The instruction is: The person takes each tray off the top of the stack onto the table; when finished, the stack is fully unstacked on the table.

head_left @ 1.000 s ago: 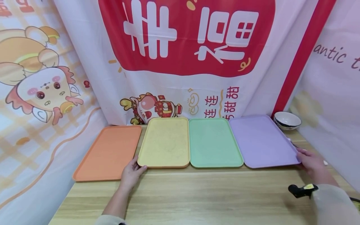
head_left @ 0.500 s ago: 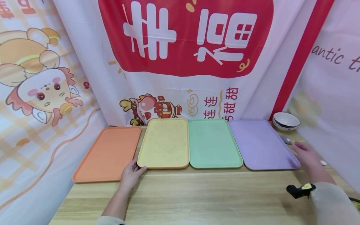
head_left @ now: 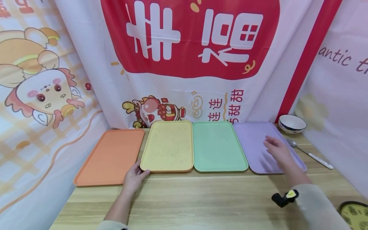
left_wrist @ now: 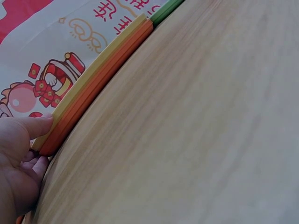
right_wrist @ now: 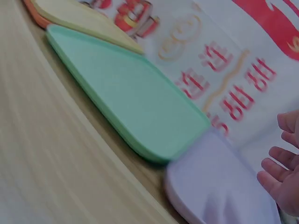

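Four coloured areas of trays line the back of the table: an orange tray [head_left: 112, 156], a yellow tray [head_left: 168, 147], a green tray [head_left: 219, 147] and a purple tray [head_left: 253, 140]. In the left wrist view the yellow tray's edge [left_wrist: 100, 60] lies on top of an orange tray edge [left_wrist: 107, 77]. My left hand [head_left: 134, 179] pinches their near-left corner, thumb on top and fingers beneath. Above the purple tray hovers my right hand [head_left: 280, 153], holding nothing, its fingers loosely bent and apart from the tray in the right wrist view.
A patterned bowl [head_left: 292, 124] stands at the back right corner. A spoon with a white handle [head_left: 320, 160] lies right of the purple tray. At the lower right edge is a round yellow item with a dark rim [head_left: 355, 214]. Printed cloth [head_left: 184, 89] hangs behind.
My right hand has let go of the purple tray's right edge and moved left over it, uncovering the spoon. The purple tray has shifted slightly. My left hand stays at its corner.
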`<state>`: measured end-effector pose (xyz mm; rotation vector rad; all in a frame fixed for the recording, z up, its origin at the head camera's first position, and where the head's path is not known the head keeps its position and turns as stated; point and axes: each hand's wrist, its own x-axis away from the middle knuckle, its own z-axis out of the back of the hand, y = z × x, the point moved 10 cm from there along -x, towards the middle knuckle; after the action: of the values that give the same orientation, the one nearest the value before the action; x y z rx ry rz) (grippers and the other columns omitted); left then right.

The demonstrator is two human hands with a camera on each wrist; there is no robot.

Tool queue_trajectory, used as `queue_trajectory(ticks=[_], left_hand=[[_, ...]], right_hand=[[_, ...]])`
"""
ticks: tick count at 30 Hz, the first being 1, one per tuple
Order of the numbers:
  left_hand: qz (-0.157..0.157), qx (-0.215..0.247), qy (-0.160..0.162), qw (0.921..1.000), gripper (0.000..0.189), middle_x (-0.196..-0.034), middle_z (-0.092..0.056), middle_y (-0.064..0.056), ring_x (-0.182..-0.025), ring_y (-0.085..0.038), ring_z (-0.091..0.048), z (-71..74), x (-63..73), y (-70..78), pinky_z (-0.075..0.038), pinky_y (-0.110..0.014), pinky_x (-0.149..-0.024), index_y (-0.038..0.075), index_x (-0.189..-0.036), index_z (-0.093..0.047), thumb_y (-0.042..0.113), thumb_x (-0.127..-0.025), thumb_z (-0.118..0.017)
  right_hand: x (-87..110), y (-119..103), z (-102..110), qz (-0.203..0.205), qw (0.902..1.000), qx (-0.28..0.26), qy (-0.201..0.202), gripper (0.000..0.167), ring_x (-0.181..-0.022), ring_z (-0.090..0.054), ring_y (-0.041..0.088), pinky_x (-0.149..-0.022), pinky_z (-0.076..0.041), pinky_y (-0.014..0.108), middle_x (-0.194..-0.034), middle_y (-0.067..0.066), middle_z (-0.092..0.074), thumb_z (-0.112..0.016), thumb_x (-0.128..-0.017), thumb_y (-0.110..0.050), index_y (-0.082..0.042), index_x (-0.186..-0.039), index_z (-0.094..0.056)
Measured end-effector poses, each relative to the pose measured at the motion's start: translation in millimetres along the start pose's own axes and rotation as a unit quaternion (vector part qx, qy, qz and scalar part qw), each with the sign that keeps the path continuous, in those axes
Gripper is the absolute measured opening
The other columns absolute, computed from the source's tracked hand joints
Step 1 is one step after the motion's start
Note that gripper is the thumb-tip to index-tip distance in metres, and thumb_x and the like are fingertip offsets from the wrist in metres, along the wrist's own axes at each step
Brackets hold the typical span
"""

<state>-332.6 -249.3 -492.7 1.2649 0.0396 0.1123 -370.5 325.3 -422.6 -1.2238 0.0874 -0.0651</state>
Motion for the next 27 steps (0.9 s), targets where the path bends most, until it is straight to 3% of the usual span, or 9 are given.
queue_trajectory(ticks=[1, 3, 6, 10, 13, 17, 22, 27], left_hand=[[0.002, -0.001, 0.000, 1.0000, 0.075, -0.160, -0.018, -0.027, -0.147, -0.043, -0.022, 0.4, 0.1, -0.8, -0.029, -0.043, -0.120, -0.007, -0.152, -0.022, 0.009, -0.093, -0.066], [0.004, -0.004, 0.000, 1.0000, 0.076, -0.160, -0.018, -0.027, -0.147, -0.043, -0.022, 0.9, 0.5, -1.9, -0.030, -0.043, -0.120, -0.007, -0.152, -0.022, 0.009, -0.093, -0.066], [0.009, -0.005, -0.001, 0.9999, 0.076, -0.160, -0.018, -0.027, -0.147, -0.043, -0.022, 1.4, 1.6, -2.4, -0.030, -0.042, -0.120, -0.007, -0.152, -0.021, 0.010, -0.093, -0.066], [0.007, -0.003, 0.000, 1.0000, 0.076, -0.159, -0.019, -0.029, -0.146, -0.043, -0.023, 1.5, 1.7, -0.3, -0.030, -0.043, -0.120, -0.007, -0.152, -0.021, 0.009, -0.093, -0.066], [0.006, -0.002, 0.001, 1.0000, 0.076, -0.159, -0.019, -0.029, -0.146, -0.044, -0.023, 1.4, 1.4, 0.8, -0.030, -0.044, -0.120, -0.008, -0.152, -0.022, 0.009, -0.093, -0.066], [0.004, -0.003, 0.003, 1.0000, 0.076, -0.158, -0.019, -0.030, -0.146, -0.044, -0.023, 1.4, 1.5, 1.5, -0.029, -0.045, -0.121, -0.008, -0.151, -0.022, 0.010, -0.093, -0.067], [-0.002, -0.001, -0.001, 1.0000, 0.077, -0.158, -0.018, -0.031, -0.146, -0.045, -0.022, 1.2, 1.4, 2.7, -0.028, -0.046, -0.121, -0.009, -0.152, -0.021, 0.010, -0.093, -0.067], [-0.003, 0.002, -0.002, 1.0000, 0.077, -0.158, -0.019, -0.032, -0.146, -0.045, -0.022, 0.8, 1.3, 2.1, -0.028, -0.046, -0.121, -0.009, -0.151, -0.020, 0.009, -0.093, -0.066]], right_hand=[[0.5, -4.7, -11.9, 0.002, 1.0000, 0.004, -0.006, 0.062, -0.094, -0.044, -0.020, -0.086, -0.049, 0.006, -0.141, 0.024, -0.049, -0.044, -0.105, -0.026, 0.011, -0.149, -0.024], [1.6, -12.4, -36.2, -0.002, 0.9998, 0.009, -0.018, 0.059, -0.104, -0.049, -0.011, -0.092, -0.051, 0.011, -0.150, 0.032, -0.036, -0.044, -0.105, -0.026, 0.008, -0.150, -0.026], [3.7, -22.4, -73.2, -0.009, 0.9992, -0.010, -0.037, 0.056, -0.108, -0.050, -0.002, -0.099, -0.051, 0.019, -0.150, 0.030, -0.037, -0.045, -0.104, -0.022, 0.006, -0.150, -0.028], [4.9, -32.9, -119.4, -0.010, 0.9974, -0.040, -0.059, 0.053, -0.120, -0.054, 0.021, -0.108, -0.050, 0.036, -0.147, 0.031, -0.040, -0.047, -0.103, -0.016, 0.007, -0.148, -0.031], [4.7, -37.3, -148.5, -0.010, 0.9967, -0.034, -0.073, 0.051, -0.130, -0.047, 0.039, -0.110, -0.048, 0.046, -0.144, 0.030, -0.043, -0.048, -0.103, -0.016, 0.006, -0.147, -0.035], [6.2, -38.0, -183.6, -0.015, 0.9959, -0.028, -0.084, 0.049, -0.123, -0.054, 0.037, -0.103, -0.054, 0.042, -0.138, 0.027, -0.050, -0.051, -0.102, -0.017, 0.003, -0.146, -0.041], [10.9, -38.3, -226.0, -0.018, 0.9951, -0.028, -0.093, 0.046, -0.102, -0.064, 0.031, -0.089, -0.060, 0.037, -0.123, 0.024, -0.060, -0.056, -0.099, -0.013, 0.003, -0.141, -0.047], [16.3, -38.6, -259.1, -0.023, 0.9939, 0.009, -0.108, 0.046, -0.090, -0.066, 0.023, -0.079, -0.061, 0.033, -0.116, 0.020, -0.064, -0.059, -0.097, -0.016, 0.004, -0.138, -0.051]])
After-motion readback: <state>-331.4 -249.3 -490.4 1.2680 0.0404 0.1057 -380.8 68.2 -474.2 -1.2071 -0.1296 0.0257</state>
